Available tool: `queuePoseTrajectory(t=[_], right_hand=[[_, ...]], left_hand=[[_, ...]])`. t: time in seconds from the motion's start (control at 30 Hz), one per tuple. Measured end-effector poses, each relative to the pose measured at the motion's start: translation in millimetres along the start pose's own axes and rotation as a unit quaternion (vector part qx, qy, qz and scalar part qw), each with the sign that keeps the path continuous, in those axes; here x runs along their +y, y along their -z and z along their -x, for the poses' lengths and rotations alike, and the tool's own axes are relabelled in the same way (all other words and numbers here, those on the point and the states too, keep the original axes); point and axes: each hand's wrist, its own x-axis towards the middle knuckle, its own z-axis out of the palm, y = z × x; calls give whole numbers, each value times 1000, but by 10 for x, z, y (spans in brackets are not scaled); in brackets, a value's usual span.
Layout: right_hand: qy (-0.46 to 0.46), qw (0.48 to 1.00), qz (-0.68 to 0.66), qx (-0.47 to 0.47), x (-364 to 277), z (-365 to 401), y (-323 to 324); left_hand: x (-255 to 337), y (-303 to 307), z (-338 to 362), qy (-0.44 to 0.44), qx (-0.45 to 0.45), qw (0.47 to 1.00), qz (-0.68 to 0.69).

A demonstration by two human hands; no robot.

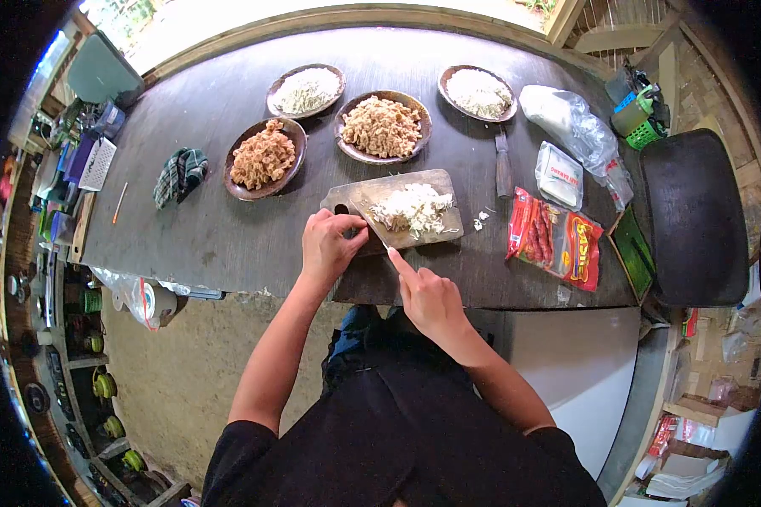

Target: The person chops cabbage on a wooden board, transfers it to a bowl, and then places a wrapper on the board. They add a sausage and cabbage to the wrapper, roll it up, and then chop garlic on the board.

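My right hand [435, 302] grips a knife, its index finger stretched along the top. The thin blade [372, 224] slants up and left over the near edge of a wooden cutting board [440, 184]. My left hand [333, 245] is closed in a pinch beside the blade, near the board's handle end. What lies between its fingertips is too small to make out. Finely chopped whitish pieces [416, 208] are heaped on the board, with a few scraps [480, 221] on the table to its right.
Brown plates with brownish chunks [264, 156] [382, 127] and with whitish shreds [307, 90] [479, 92] stand behind the board. A second knife [503, 165], a red sausage packet [552, 238] and plastic bags [560, 175] lie right. A checked cloth [180, 177] lies left.
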Motion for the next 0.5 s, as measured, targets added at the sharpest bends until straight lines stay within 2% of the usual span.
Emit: queuePoseTrajectory(t=[0.3,0.5], right_hand=[[11,999,-42,24,97,100,21],[4,999,-46,-1,33,108,63]], left_hand=[[39,47,-3,-20,-6,1000,9],[-23,11,5,-6,-12,1000,-1]])
